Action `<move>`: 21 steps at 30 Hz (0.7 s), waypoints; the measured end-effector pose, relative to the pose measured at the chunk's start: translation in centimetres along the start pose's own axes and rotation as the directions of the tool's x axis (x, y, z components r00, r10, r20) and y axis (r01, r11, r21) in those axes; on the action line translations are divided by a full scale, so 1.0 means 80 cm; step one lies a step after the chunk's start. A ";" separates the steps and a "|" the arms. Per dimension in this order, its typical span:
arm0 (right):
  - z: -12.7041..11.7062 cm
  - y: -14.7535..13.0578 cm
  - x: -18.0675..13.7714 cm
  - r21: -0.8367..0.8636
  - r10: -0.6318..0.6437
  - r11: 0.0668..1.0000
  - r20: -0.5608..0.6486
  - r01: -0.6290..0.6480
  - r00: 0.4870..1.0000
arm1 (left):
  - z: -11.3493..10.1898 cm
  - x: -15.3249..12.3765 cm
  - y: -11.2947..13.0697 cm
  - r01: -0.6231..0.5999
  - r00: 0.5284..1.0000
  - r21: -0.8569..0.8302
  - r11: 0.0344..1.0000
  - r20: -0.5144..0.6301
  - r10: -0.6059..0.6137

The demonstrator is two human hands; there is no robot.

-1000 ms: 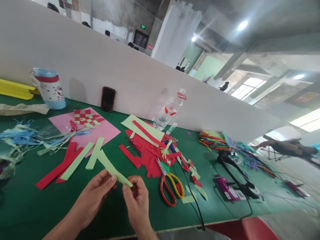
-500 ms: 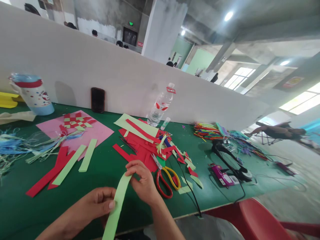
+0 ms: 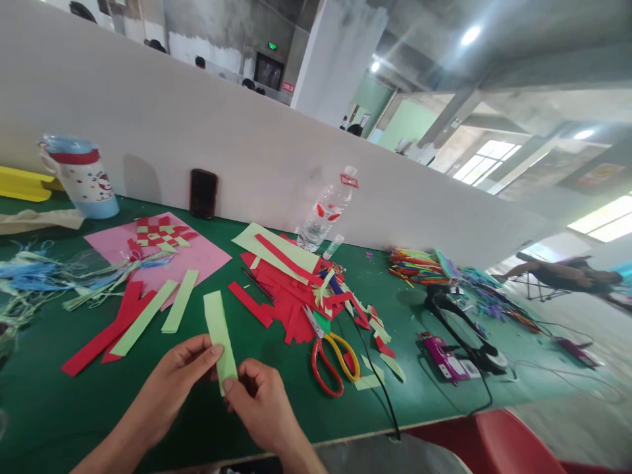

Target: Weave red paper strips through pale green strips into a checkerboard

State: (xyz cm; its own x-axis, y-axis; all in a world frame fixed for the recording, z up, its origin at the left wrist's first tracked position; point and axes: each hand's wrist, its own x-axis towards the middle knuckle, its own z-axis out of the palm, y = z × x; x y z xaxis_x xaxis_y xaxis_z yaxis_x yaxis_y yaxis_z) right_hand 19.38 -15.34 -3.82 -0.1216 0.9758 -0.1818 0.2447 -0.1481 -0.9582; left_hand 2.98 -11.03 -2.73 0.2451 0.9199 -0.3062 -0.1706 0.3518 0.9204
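A light green paper strip (image 3: pixel 215 316) is held between my two hands above the green table. My left hand (image 3: pixel 185 365) pinches its left edge near the middle, thumb on top. At the strip's lower end, my right hand (image 3: pixel 259 398) grips it between thumb and curled fingers. The strip looks folded over, with a second layer showing along its right side. Scissors (image 3: pixel 330 359) with one red and one yellow handle lie to the right of my hands. Left of them rest green strips (image 3: pixel 180 303) and red strips (image 3: pixel 101 336).
Red paper (image 3: pixel 284 299) and scraps lie mid-table. A woven red-green piece (image 3: pixel 160 232) is on pink paper (image 3: pixel 212 257). Against the wall stand a bottle (image 3: pixel 323 214), a phone (image 3: pixel 203 193) and a flask (image 3: pixel 89 184). A black cable (image 3: pixel 378 375) crosses the front edge near a purple device (image 3: pixel 444 359).
The green strip was long and hung down past the table edge; now it is shorter, apparently doubled. My right hand moved from its upper end to its lower end. The view shifted slightly.
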 end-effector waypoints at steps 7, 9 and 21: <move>0.014 -0.001 0.005 -0.117 -0.050 0.992 -0.105 0.038 0.993 | -0.005 0.001 -0.011 0.005 0.998 -0.019 1.000 0.061 -0.004; 0.007 -0.001 0.003 -0.185 -0.095 0.980 -0.089 0.077 0.992 | -0.007 0.003 -0.013 0.004 0.999 -0.023 1.000 0.044 -0.003; -0.024 -0.019 0.005 -0.165 -0.064 0.985 -0.071 0.051 0.995 | 0.007 0.003 -0.014 -0.069 0.997 0.055 0.996 0.049 0.066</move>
State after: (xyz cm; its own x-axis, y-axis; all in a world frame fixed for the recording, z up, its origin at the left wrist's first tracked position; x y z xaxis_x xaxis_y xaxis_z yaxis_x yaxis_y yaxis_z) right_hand 20.82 -14.38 -2.02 -0.0686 0.9922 -0.1043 0.3936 -0.0691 -0.9167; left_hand 3.80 -11.35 -3.71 0.2801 0.9315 -0.2321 -0.1345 0.2774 0.9513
